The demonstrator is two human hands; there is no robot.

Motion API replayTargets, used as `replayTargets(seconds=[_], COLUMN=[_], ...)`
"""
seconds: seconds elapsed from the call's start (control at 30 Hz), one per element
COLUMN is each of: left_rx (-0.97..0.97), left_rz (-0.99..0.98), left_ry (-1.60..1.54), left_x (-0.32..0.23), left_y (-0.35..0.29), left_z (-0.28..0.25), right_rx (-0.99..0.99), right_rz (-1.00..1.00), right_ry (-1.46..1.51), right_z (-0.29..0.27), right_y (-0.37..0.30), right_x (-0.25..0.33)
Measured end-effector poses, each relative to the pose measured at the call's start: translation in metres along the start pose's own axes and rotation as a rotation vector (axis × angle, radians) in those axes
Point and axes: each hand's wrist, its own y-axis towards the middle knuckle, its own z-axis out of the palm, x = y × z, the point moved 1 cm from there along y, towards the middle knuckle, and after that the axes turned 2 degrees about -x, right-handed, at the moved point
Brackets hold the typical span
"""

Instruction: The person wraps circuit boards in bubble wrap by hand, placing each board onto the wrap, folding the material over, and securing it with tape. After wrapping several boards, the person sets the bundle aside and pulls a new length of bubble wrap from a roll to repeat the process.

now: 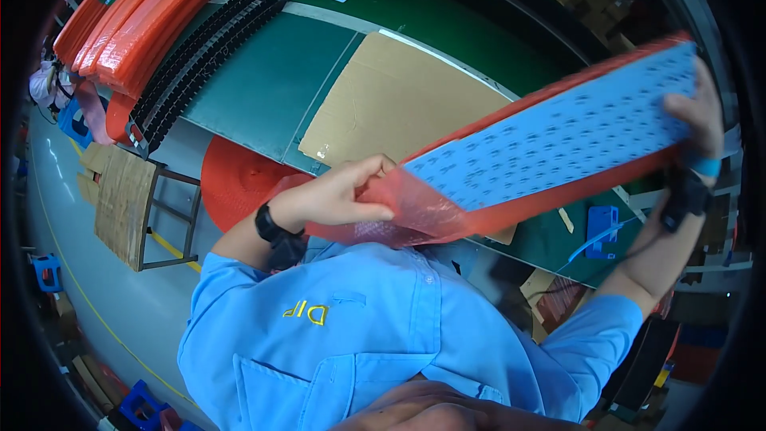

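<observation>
A long light blue panel [550, 132] with rows of small dark marks is held up, tilted, in front of my chest. Red bubble wrap [427, 211] runs along its edges and folds over its left end. My left hand [347, 191] is closed on the loose wrap at that end, thumb and fingers pinching it. At the opposite end my right hand [700, 116], slightly blurred, grips the panel, its thumb over the face and its other fingers hidden behind.
A brown cardboard sheet [415, 96] lies on the green table [263, 84]. Black slotted racks [203, 56] and red-wrapped bundles [136, 28] stand at the far left. Below them are a red bubble wrap roll [243, 183] and a wooden stool [125, 206]. A blue holder [602, 231] sits at right.
</observation>
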Motion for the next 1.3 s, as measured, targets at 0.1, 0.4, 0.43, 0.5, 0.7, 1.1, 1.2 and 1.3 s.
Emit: replayTargets(seconds=[0.1, 0.4, 0.43, 0.5, 0.7, 1.1, 1.2, 1.3], left_rx=[0.065, -0.480, -0.468, -0.416, -0.204, -0.184, -0.185, -0.188], left_rz=[0.168, -0.148, -0.137, -0.105, -0.205, -0.315, -0.347, -0.369], left_ry=[0.116, 0.359, 0.362, 0.376, 0.266, 0.037, 0.106, 0.094], left_x=[-0.009, 0.029, 0.015, -0.012, -0.004, 0.051, 0.052, 0.044], left_y=[-0.021, -0.102, -0.109, -0.120, -0.071, -0.046, -0.048, -0.047], left_z=[-0.016, -0.100, -0.114, -0.133, -0.074, -0.012, -0.014, -0.021], right_rx=[-0.171, -0.357, -0.391, -0.414, -0.126, 0.178, 0.204, 0.238], right_rz=[0.025, 0.307, 0.208, 0.108, -0.034, -0.207, -0.167, -0.125], right_ry=[-0.016, 1.443, 0.862, 0.275, -0.283, -0.710, -0.671, -0.627], right_z=[-0.051, -0.143, -0.127, -0.108, -0.018, 0.341, 0.347, 0.350], right_y=[-0.036, -0.089, -0.085, -0.079, -0.040, -0.070, -0.057, -0.047], right_x=[0.013, -0.064, -0.050, -0.036, 0.005, -0.031, -0.036, -0.039])
